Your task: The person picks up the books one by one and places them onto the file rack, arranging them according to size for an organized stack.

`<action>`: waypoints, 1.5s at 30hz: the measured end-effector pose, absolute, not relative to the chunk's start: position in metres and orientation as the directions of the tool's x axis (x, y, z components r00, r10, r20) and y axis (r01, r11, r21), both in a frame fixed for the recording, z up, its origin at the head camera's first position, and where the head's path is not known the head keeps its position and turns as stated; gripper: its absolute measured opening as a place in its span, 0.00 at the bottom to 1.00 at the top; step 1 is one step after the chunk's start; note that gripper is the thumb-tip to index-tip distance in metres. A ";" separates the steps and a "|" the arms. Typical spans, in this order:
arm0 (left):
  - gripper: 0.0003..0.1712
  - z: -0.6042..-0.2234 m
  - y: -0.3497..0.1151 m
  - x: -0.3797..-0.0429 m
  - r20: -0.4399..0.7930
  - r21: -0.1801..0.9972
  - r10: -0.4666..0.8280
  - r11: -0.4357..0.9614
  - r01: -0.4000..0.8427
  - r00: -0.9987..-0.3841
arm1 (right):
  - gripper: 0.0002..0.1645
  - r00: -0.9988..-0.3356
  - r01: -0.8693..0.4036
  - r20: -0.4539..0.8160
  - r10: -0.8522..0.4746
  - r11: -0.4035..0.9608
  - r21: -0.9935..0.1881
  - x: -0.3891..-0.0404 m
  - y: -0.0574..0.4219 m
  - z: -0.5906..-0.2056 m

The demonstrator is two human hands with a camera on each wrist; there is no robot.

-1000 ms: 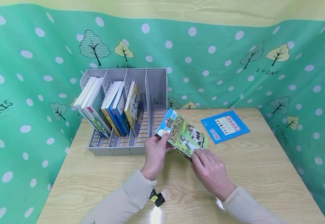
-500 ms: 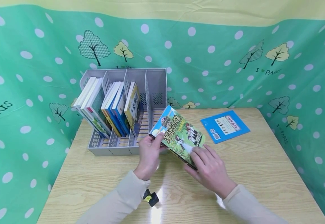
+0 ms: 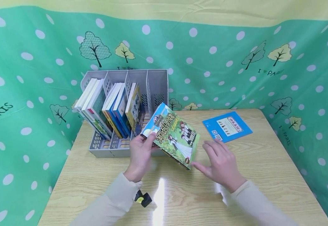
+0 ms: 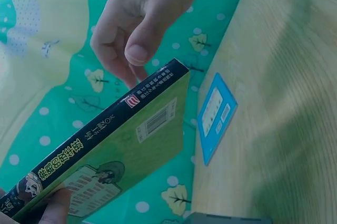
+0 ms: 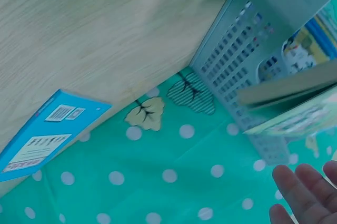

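Observation:
My left hand (image 3: 140,154) grips a green-covered paperback book (image 3: 178,135) by its upper left corner, thumb on the cover. The book is tilted in front of the grey book rack (image 3: 107,153). In the left wrist view its black spine and barcoded green back show. My right hand (image 3: 220,163) is just off the book's lower right side, fingers spread and holding nothing. In the right wrist view only its fingers (image 5: 303,195) show, below the book's page edges (image 5: 295,87).
Several books (image 3: 96,103) lean in the rack's left three compartments; the held book partly hides the rightmost one. A blue book (image 3: 227,126) lies flat at the table's back right. A black and yellow object (image 3: 143,199) is by the left sleeve.
The green book has moved left with my left hand, toward the rack's front. My right hand has let go of it and drawn away to the right.

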State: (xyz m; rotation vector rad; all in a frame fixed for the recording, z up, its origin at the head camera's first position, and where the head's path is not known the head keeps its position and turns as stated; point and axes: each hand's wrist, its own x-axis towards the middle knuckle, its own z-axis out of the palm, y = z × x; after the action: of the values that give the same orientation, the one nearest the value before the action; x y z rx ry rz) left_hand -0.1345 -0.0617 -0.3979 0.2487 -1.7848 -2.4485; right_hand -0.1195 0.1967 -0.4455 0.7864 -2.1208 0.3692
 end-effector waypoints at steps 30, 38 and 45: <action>0.11 -0.362 -0.131 -0.125 0.153 0.988 -0.265 0.032 0.150 -0.952 | 0.49 -0.984 0.067 0.088 0.153 0.787 -0.614 -0.181 0.290 -0.470; 0.13 -0.354 -0.145 -0.125 0.197 0.980 -0.318 0.084 0.179 -0.928 | 0.48 -0.979 0.138 0.007 0.202 0.689 -0.711 -0.193 0.307 -0.478; 0.14 -0.349 -0.155 -0.126 0.251 0.966 -0.361 0.150 0.210 -0.898 | 0.53 -0.975 0.207 -0.080 0.208 0.708 -0.675 -0.204 0.314 -0.487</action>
State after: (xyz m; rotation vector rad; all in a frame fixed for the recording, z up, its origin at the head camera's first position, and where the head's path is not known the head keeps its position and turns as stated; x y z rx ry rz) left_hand -0.1258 -0.1549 -0.3486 0.1440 -2.0080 -1.7981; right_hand -0.2043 0.3138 -0.4871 -0.3519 -2.9022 1.1463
